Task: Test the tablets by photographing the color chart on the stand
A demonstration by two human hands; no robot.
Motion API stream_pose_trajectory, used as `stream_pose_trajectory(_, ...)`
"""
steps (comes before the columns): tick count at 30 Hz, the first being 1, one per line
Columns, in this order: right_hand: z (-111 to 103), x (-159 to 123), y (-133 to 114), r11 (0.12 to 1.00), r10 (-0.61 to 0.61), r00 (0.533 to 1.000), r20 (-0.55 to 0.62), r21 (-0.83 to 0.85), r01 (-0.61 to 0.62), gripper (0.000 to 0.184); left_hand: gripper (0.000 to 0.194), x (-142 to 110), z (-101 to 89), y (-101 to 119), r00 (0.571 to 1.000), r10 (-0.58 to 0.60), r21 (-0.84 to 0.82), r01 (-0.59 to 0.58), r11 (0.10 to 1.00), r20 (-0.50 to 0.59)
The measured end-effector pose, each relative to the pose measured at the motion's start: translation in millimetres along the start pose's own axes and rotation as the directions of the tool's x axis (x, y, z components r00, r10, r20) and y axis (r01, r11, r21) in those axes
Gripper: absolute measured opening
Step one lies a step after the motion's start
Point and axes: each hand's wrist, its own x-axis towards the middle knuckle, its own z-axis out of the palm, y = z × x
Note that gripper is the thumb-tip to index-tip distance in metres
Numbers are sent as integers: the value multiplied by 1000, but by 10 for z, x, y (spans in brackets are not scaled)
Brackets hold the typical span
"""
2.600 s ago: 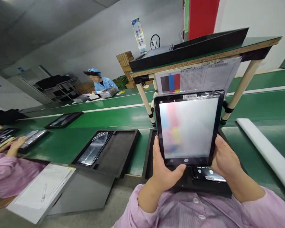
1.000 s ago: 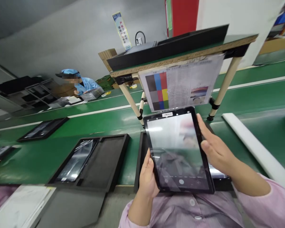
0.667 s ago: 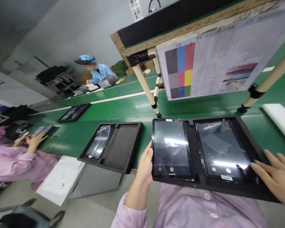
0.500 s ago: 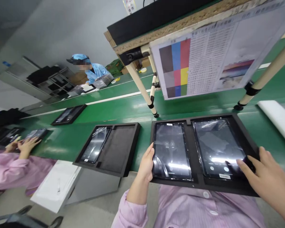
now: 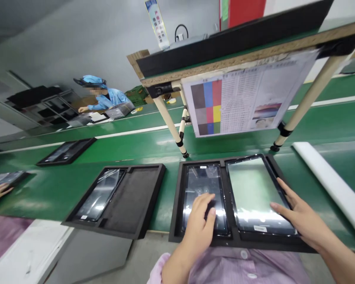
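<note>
In front of me a black foam tray (image 5: 175, 213) holds two tablets. My left hand (image 5: 199, 221) is over the left tablet (image 5: 192, 182), its fingers bent and thumb apart, holding nothing; fingertip contact with the dark screen is hard to judge. My right hand (image 5: 296, 215) grips the right edge of the right tablet (image 5: 253, 189), thumb on the glass and fingers along the side. That tablet shows a pale, greenish-white screen and sits slightly askew, its top corner over the tray's back rim. A small white label is on each tablet.
Left of my tray, another foam tray (image 5: 136, 201) holds one film-covered tablet (image 5: 102, 193). A further tray (image 5: 66, 152) lies beyond. A stand (image 5: 168, 120) carries a colour chart (image 5: 207, 106). A white foam strip (image 5: 328, 181) lies at right. Co-workers sit left and across the green bench (image 5: 47, 189).
My left hand has left the tray's left edge and come over the left tablet. The right tablet's screen has turned from dark to pale, and it now sits askew. The view has shifted.
</note>
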Motion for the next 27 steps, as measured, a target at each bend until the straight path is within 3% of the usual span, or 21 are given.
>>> stream_pose_trajectory(3, -94, 6, -82, 988, 102, 994, 46, 109, -106, 127, 39, 17, 57, 135, 993, -44, -90, 55, 994, 113)
stream_pose_trajectory(5, -149, -95, -183, 984, 67, 997, 48, 164, -74, 128, 47, 21, 87, 216, 980, -121, -211, 154, 965, 160)
stream_pose_trajectory(8, -137, -283, -326, 967, -138, 990, -11, 214, 138, 116, 80, 13, 136, 370, 963, -125, -491, 231, 840, 239)
stream_pose_trajectory(11, 15, -356, -425, 888, -367, 929, -47, 281, 365, 99, 101, 3, 152, 562, 985, 56, -666, 67, 743, 162)
stream_pose_trajectory(14, 210, -285, -536, 767, -504, 861, -61, 426, 479, 76, 106, -3, 131, 702, 994, 81, -563, -107, 820, -71)
stream_pose_trajectory(16, 298, -211, -634, 735, -523, 853, 10, 511, 445, 70, 111, -4, 118, 744, 976, 39, -402, -124, 907, -213)
stream_pose_trajectory(18, 338, -152, -729, 766, -508, 857, 93, 504, 399, 76, 117, -3, 119, 760, 950, -8, -250, -74, 965, -312)
stream_pose_trajectory(21, 351, -96, -802, 812, -482, 868, 116, 429, 394, 83, 122, 4, 141, 775, 922, -52, -113, 8, 994, -384)
stream_pose_trajectory(27, 393, -57, -800, 842, -449, 892, 51, 357, 404, 72, 119, 20, 217, 763, 904, -36, -61, 11, 998, -427)
